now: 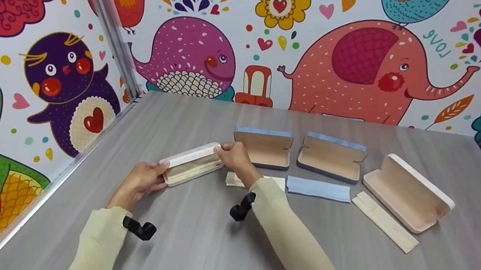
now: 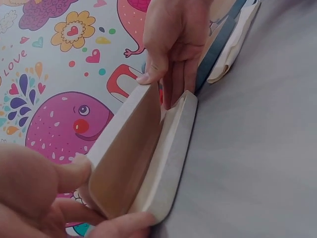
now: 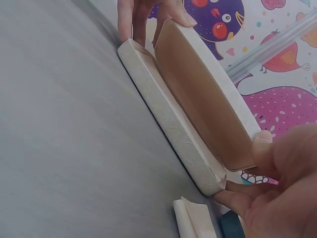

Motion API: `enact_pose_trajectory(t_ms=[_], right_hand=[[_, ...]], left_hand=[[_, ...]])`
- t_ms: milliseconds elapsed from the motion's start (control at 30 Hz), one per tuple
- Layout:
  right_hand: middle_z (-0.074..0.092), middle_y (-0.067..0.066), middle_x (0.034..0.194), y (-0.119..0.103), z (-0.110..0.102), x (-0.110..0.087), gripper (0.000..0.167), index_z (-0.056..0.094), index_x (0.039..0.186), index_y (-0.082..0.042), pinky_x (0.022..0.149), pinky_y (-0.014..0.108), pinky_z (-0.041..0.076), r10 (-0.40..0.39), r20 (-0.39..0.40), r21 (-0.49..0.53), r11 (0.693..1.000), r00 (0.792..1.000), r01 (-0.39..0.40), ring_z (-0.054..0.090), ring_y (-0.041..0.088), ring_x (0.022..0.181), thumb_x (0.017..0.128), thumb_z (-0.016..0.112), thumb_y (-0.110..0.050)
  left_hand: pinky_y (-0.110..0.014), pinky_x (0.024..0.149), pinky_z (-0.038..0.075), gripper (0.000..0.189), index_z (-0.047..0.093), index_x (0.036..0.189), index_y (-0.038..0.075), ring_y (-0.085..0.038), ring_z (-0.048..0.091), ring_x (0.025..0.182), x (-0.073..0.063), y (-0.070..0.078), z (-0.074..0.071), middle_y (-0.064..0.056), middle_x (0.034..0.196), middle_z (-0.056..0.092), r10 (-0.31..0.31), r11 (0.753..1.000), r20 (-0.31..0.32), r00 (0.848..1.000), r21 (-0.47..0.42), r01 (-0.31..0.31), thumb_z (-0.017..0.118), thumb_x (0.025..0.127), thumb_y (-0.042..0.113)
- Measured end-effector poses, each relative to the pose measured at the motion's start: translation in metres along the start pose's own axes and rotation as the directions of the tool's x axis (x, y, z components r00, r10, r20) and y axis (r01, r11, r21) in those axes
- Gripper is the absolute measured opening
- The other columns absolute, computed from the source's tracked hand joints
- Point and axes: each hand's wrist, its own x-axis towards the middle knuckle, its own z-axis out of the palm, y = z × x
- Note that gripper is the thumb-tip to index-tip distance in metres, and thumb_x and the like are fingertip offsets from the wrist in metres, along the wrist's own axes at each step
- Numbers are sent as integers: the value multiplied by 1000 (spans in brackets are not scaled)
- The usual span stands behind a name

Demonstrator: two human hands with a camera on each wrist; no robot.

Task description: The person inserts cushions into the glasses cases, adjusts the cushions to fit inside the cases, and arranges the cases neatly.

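Observation:
A white glasses case [image 1: 192, 156] stands half open on the table at the left, its lid tilted up over the base. Cream cloth [image 1: 196, 170] lies inside the base. My left hand [image 1: 142, 181] grips the near left end, thumb on the lid [image 2: 111, 131] and fingers at the base. At the far right end my right hand [image 1: 239, 158] pinches the lid's corner with its thumb, while its fingers reach behind and under the case, as the right wrist view shows. Both wrist views show the lid's tan lining [image 3: 203, 94].
Two open blue glasses cases [image 1: 267, 164] [image 1: 330, 169] and a larger open white case [image 1: 414, 192] stand to the right. Before them lie folded cloths: cream [image 1: 278, 184], light blue [image 1: 318, 188], and cream [image 1: 385, 222]. Patterned walls [image 1: 235, 36] border the grey table [image 1: 207, 242].

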Motion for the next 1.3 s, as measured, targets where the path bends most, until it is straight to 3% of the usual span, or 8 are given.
enact_pose_trajectory(t_ms=[300,467,567,700,867,1000,1133,1300], right_hand=[[72,17,113,8,1,-1,25,72,115,3,75,18,45,-73,-23,-43,996,997,72,55,14,91,96,66,-13],[72,15,101,11,0,-2,24,72,113,4,64,16,39,-88,-24,-29,996,996,88,52,13,81,95,68,-11],[73,15,107,13,0,-2,24,71,115,3,70,16,43,-111,-33,-55,993,993,109,53,12,85,95,69,-11],[70,20,118,16,-1,-3,26,70,117,2,82,19,47,-127,-21,-60,990,992,125,53,13,93,95,68,-11],[65,24,120,20,-3,-5,27,69,119,4,80,17,45,-131,-3,-30,991,991,131,50,14,96,95,67,-9],[60,25,115,23,-3,-6,25,70,117,5,79,18,43,-140,0,-23,990,990,140,45,14,93,95,66,-7],[65,26,121,26,-3,-5,27,69,118,3,87,23,49,-155,-15,-48,987,988,154,52,17,98,93,69,-7],[65,19,127,33,-4,-5,32,66,123,1,105,33,49,-138,-17,-36,990,990,137,59,25,125,92,70,-8]], left_hand=[[-23,85,57,52,37,143,-18,-21,63,109,2,-5,0,-38,143,46,27,1000,-2,1000,-14,-27,48,106,16],[-29,95,55,51,37,143,-19,-29,57,122,3,-8,1,-39,143,44,56,998,-1,998,-15,-56,51,105,12],[-34,100,53,52,37,143,-19,-30,57,123,2,-10,1,-38,142,46,60,998,-7,998,-15,-60,53,104,12],[-30,97,55,50,42,141,-17,-20,63,110,2,-11,0,-30,132,59,59,998,-30,998,18,-59,56,103,11],[-23,89,56,46,47,138,-17,-14,64,100,3,-13,0,-17,115,67,64,997,-40,997,51,-62,57,101,9],[-22,88,56,45,48,138,-16,-13,64,98,3,-14,1,-17,114,67,66,996,-45,997,64,-63,58,100,8],[-19,83,57,44,50,136,-16,-10,64,93,3,-15,1,-15,111,67,77,994,-54,996,83,-72,59,101,9],[-15,73,56,40,54,130,-19,-5,62,83,4,-15,1,-7,96,67,88,992,-78,993,100,-80,58,101,8]])
